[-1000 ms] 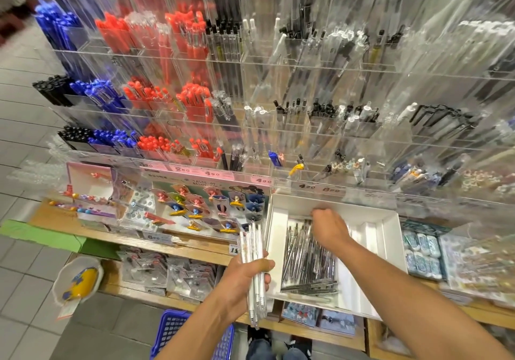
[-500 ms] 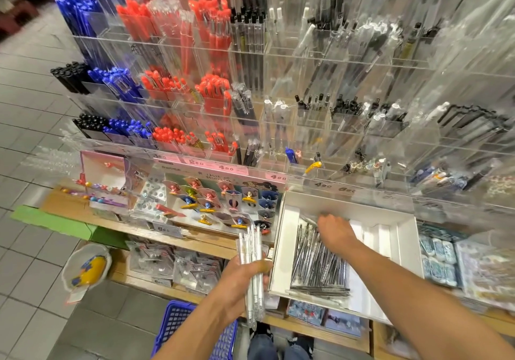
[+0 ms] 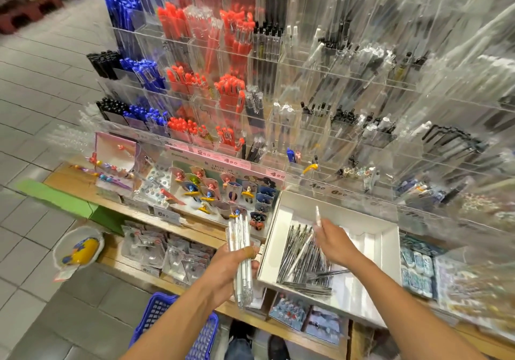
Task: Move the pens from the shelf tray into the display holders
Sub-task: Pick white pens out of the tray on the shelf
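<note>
Clamped in the left hand [image 3: 231, 265], a bundle of clear pens [image 3: 242, 259] stands upright, seemingly gathered for loading; the right hand [image 3: 333, 244] pinches one pen [image 3: 317, 217] above the white tray [image 3: 387, 251], where more pens [image 3: 303, 262] lie; acrylic holders [image 3: 320, 125] rise behind.

Bare forearms, no sleeves; dark shoes [image 3: 277, 347] below.

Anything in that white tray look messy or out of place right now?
Yes. In the white tray, a few pens at the near end lie crosswise over the lengthwise pile. The tray also overhangs the wooden shelf edge. Nothing looks spilled or broken.
</note>
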